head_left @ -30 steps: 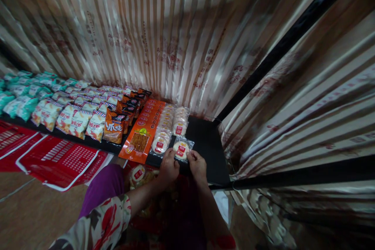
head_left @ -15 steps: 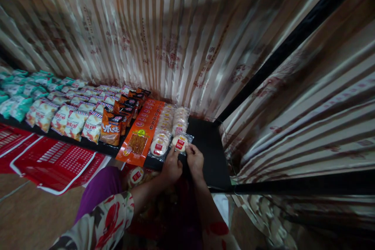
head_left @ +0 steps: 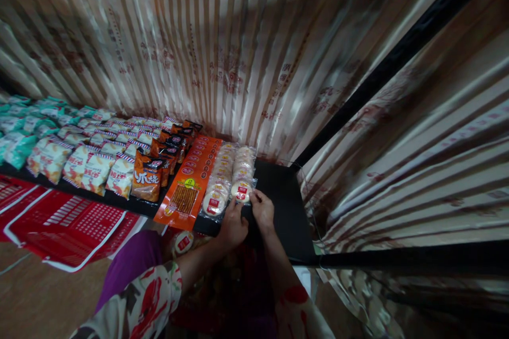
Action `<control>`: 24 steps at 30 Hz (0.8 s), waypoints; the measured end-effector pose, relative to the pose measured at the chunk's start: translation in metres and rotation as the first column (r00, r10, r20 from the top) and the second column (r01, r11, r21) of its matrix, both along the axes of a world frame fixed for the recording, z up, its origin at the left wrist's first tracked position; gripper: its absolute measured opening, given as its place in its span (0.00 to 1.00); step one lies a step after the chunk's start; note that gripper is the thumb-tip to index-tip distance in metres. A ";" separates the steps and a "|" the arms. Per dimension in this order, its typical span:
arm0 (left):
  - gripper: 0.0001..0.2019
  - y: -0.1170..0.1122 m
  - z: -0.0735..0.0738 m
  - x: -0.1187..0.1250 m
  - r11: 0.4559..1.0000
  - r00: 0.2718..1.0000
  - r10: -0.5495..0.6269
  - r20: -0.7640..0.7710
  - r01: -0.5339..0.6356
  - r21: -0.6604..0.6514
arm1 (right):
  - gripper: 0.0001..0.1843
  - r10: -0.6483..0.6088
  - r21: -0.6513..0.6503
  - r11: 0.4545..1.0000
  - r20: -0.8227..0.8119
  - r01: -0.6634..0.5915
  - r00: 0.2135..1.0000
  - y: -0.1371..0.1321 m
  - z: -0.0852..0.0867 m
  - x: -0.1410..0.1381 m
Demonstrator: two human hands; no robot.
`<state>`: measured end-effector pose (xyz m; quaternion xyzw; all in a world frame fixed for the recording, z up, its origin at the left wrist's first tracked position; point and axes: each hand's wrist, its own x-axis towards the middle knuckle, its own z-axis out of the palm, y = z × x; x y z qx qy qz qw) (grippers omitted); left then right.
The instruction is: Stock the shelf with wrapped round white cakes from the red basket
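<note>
A clear packet of round white rice crackers with a red label point(head_left: 240, 191) lies at the front of the right-hand row of like packets point(head_left: 244, 161). My left hand point(head_left: 233, 226) has its fingertips closed at the packet's lower left edge. At its right edge, the thumb and finger of my right hand point(head_left: 262, 212) pinch the wrapper. Beside it on the left runs another row of cracker packets point(head_left: 214, 204), overlapping one another. Next to that row is a flat orange bag of stick snacks point(head_left: 186, 190).
The black shelf point(head_left: 278, 196) also carries orange-and-black snack bags point(head_left: 146, 176), white snack bags point(head_left: 89, 164) and green bags point(head_left: 18, 145). Red baskets point(head_left: 79, 228) stand below left. Loose packets point(head_left: 183, 242) lie below the shelf edge. A black post point(head_left: 358, 85) slants before the striped curtain point(head_left: 238, 37).
The front cracker packet has moved slightly back and now lies more in line with its row. Both hands have stayed at its edges. The view has shifted a little.
</note>
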<state>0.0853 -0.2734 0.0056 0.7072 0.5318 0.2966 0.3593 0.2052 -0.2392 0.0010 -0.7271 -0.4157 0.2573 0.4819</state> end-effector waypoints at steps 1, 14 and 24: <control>0.24 0.001 0.000 0.001 1.000 1.000 0.003 -0.002 -0.003 -0.001 | 0.23 0.001 0.002 1.000 -0.002 -0.001 1.000 0.002 0.000 0.000; 0.25 0.006 -0.003 0.005 0.999 0.999 0.039 0.008 -0.039 0.008 | 0.22 0.003 -0.018 1.000 -0.044 -0.003 0.999 0.012 -0.003 -0.001; 0.25 0.006 -0.001 0.003 1.000 0.999 0.003 -0.053 -0.002 0.012 | 0.19 -0.021 -0.021 1.000 0.086 0.023 0.996 0.013 -0.003 -0.007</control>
